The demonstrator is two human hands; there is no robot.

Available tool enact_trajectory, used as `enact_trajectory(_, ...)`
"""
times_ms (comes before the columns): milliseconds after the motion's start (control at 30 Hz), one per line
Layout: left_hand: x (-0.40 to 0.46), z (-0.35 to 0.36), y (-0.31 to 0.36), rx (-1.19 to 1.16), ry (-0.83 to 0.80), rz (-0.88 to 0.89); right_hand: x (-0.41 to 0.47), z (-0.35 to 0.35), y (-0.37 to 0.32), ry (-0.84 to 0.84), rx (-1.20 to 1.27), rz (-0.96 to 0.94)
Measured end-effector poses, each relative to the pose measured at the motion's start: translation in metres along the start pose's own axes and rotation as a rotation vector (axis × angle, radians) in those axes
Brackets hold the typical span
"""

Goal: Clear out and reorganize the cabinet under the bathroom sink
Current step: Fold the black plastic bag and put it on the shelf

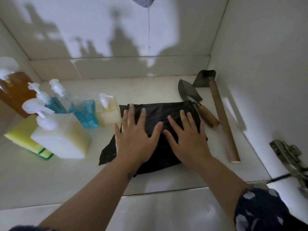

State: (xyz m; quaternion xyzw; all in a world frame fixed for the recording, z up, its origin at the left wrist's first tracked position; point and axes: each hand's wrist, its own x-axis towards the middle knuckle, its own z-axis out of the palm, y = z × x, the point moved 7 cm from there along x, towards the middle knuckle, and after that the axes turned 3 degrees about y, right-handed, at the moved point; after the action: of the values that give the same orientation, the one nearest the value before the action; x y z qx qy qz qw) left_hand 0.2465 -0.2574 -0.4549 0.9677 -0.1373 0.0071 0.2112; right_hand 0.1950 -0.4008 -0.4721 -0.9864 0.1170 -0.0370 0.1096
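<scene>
Both forearms reach forward into the cabinet; the left hand and right hand lie flat, palms down, fingers spread, gripping nothing, pressing the folded black plastic bag on the cabinet floor; its long axis runs left-right, between the pump bottles and the trowel.

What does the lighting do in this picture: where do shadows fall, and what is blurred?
Head view: light from behind throws bottle-shaped shadows on the white back wall; the two flat hands, left and right, are sharp; the large white pump bottle at the left edge is blurred.
</scene>
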Motion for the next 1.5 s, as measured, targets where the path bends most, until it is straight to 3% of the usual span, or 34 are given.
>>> enact_trajectory(200,-0.03,0.038,-0.031,0.239,0.005,0.034,-0.005,0.03,0.01,0.032,-0.055,-0.021)
enact_trajectory(533,-0.02,0.043,-0.037,0.253,-0.031,0.021,0.004,0.035,0.012,0.044,-0.11,-0.033)
enact_trajectory(733,-0.033,0.007,-0.031,0.227,-0.068,0.067,-0.014,0.0,-0.006,0.018,-0.073,-0.014)
enact_trajectory(933,-0.077,-0.05,-0.026,0.199,-0.099,0.152,-0.071,-0.051,-0.027,-0.086,-0.05,0.027)
enact_trajectory(1200,-0.172,-0.09,-0.024,-0.03,-0.426,0.07,-0.155,-0.097,-0.068,-0.425,-0.064,0.025)
enact_trajectory(1500,-0.252,-0.079,-0.08,-0.017,-0.487,-0.071,-0.21,-0.047,-0.116,-0.452,-0.021,-0.106)
